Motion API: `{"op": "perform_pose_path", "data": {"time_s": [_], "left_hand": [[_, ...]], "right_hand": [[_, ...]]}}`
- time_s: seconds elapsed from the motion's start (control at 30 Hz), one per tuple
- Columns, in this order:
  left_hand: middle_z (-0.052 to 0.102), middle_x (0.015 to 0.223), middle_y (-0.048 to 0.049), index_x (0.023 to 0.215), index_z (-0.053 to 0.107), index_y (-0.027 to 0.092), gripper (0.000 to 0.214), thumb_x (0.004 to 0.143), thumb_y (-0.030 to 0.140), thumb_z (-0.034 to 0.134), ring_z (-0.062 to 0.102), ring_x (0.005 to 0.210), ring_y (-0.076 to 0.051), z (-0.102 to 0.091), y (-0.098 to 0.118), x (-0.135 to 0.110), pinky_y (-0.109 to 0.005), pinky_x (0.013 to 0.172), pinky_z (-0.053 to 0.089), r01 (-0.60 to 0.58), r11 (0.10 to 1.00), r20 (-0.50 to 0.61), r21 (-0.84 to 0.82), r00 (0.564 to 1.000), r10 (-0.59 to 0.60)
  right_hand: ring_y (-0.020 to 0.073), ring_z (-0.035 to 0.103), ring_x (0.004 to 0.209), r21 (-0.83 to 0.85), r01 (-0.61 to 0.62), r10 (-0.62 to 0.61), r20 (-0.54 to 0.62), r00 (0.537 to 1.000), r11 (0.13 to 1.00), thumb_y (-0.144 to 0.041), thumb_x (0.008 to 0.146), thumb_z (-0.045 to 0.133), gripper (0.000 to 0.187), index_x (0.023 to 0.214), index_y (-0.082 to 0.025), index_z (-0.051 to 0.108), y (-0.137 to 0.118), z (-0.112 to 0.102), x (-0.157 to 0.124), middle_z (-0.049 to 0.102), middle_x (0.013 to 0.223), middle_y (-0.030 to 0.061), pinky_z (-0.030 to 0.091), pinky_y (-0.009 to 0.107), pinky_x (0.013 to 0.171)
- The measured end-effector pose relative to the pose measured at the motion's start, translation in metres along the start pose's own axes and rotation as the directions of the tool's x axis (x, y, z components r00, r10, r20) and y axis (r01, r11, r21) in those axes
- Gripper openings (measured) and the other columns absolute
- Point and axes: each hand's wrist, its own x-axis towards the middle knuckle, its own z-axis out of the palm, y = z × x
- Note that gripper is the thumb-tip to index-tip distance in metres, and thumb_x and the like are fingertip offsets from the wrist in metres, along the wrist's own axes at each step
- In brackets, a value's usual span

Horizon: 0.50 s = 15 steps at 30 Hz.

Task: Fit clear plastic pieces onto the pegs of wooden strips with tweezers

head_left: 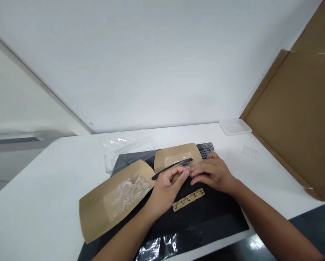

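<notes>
Over the black mat, my left hand (166, 185) has its thumb and index finger pinched together. My right hand (215, 174) meets it there, its fingers bent and closed round the same spot. Whatever small thing they hold at the fingertips is too tiny and covered to name. Just below the hands lies a brown strip (184, 202) bearing several small, shiny, round pieces in a row. Behind my left hand, a slim black tool (173, 168), perhaps tweezers, rests across a brown paper tray (176, 154) that contains small whitish bits.
A larger brown tray (94, 214) at left holds a heap of clear plastic pieces (131, 192). A clear plastic box (130, 146) stands behind it. Grey strips (206, 148) and a translucent lid (235, 127) lie farther back. Cardboard (295, 123) rises along the right side.
</notes>
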Motion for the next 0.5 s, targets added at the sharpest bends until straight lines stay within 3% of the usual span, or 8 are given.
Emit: {"op": "perform_pose_path", "data": {"time_s": [0.2, 0.4, 0.5], "left_hand": [[0.065, 0.071, -0.0005, 0.090, 0.071, 0.019, 0.033, 0.098, 0.050, 0.066, 0.062, 0.070, -0.015, 0.0017, -0.0004, -0.0021, -0.021, 0.054, 0.046, -0.002, 1.000, 0.021, 0.000, 1.000, 0.002], [0.079, 0.092, -0.0062, 0.097, 0.078, 0.019, 0.024, 0.095, 0.042, 0.071, 0.072, 0.087, -0.019, -0.0011, -0.0032, 0.0005, -0.027, 0.073, 0.058, -0.110, 0.990, -0.014, 0.094, 0.994, 0.111], [0.080, 0.090, -0.0057, 0.099, 0.082, 0.021, 0.023, 0.091, 0.042, 0.075, 0.070, 0.074, -0.016, -0.0041, -0.0033, 0.0005, -0.022, 0.058, 0.054, -0.092, 0.989, -0.052, 0.120, 0.994, 0.099]], "right_hand": [[0.0119, 0.074, 0.080, -0.001, 0.018, -0.018, 0.012, 1.000, 1.000, -0.039, 0.104, 0.070, 0.013, 0.095, -0.032, 0.076, -0.0007, -0.0021, -0.0001, 0.082, 0.098, -0.0076, 0.034, 0.037, 0.081], [0.0144, 0.073, 0.077, 0.042, -0.085, 0.084, 0.039, 0.996, 0.995, -0.042, 0.098, 0.076, 0.018, 0.092, -0.026, 0.071, -0.0051, 0.0014, -0.0009, 0.080, 0.088, -0.0041, 0.037, 0.037, 0.083], [0.0157, 0.073, 0.076, 0.077, -0.144, 0.142, 0.035, 0.989, 0.987, -0.045, 0.096, 0.078, 0.023, 0.096, -0.024, 0.068, -0.0085, 0.0036, -0.0018, 0.079, 0.087, -0.0022, 0.039, 0.038, 0.084]]}}
